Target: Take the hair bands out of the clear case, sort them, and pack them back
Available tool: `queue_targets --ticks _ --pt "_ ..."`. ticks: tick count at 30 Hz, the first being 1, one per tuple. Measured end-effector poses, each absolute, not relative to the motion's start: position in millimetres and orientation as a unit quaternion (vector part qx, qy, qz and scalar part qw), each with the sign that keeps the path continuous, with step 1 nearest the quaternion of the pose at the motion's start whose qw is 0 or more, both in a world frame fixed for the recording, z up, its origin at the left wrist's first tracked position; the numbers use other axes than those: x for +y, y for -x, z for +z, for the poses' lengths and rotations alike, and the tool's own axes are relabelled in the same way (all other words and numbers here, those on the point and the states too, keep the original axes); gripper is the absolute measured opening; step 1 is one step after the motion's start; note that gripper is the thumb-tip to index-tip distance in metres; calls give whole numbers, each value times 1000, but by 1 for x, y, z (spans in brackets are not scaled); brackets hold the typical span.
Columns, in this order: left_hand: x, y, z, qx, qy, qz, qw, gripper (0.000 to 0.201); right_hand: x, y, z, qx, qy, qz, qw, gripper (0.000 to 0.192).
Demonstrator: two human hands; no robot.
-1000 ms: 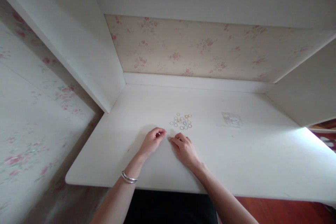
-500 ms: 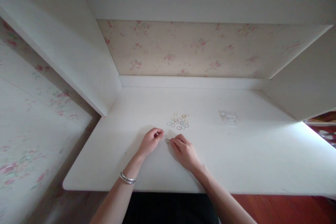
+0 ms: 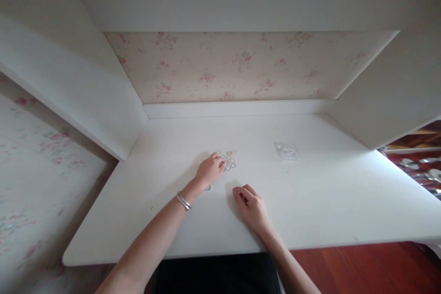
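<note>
A cluster of several small coloured rings lies on the white desk. My left hand, with a silver bangle at the wrist, reaches onto the left part of the cluster, fingers curled down on the rings; what it grips is hidden. One lone ring lies on the desk just under that wrist. My right hand rests on the desk to the right and nearer, fingers curled loosely, with nothing seen in it.
A small clear plastic bag lies right of the rings. White side panels enclose the desk left and right, with a low ledge and floral wallpaper behind. Red-brown floor shows beyond the near edge.
My left hand has moved forward from beside the right hand onto the ring cluster. A single ring now lies where the hands met. My right hand has drawn slightly back.
</note>
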State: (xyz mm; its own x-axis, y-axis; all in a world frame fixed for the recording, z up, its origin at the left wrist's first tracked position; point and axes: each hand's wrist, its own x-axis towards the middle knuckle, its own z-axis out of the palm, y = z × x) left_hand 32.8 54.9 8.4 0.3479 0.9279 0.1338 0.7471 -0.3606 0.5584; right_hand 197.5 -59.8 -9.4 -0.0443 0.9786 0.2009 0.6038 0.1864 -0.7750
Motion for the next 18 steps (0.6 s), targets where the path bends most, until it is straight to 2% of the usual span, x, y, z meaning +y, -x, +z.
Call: queue_targets --ticks 12,18 --pt "68 -46 5 505 -839 143 143 24 -58 -199 -10 -678 577 264 370 32" --pt "63 -42 11 517 -819 190 164 22 -58 -200 -12 -683 581 254 363 31"
